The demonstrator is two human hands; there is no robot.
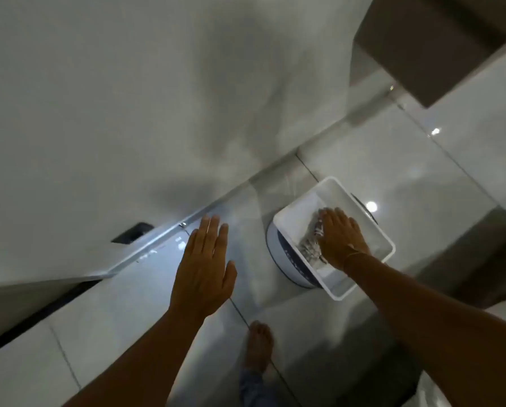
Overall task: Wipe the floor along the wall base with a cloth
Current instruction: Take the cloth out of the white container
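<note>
A crumpled grey patterned cloth [312, 245] lies inside a white rectangular tub [334, 189] that rests on top of a round white and blue bucket [285, 261]. My right hand [341, 239] reaches down into the tub and lies on the cloth, fingers spread over it; whether the fingers grip it is hidden. My left hand [204, 267] hovers flat over the glossy tiled floor [146, 306], fingers apart and holding nothing. The wall base [216, 205] runs diagonally from lower left to upper right, just beyond my left fingertips.
A pale wall [113, 98] fills the upper left, with a dark outlet [132, 232] low on it. A brown cabinet [434, 48] hangs at the upper right. My bare foot [259, 345] stands on the tiles below the bucket. A dark gap [40, 315] runs along the lower left.
</note>
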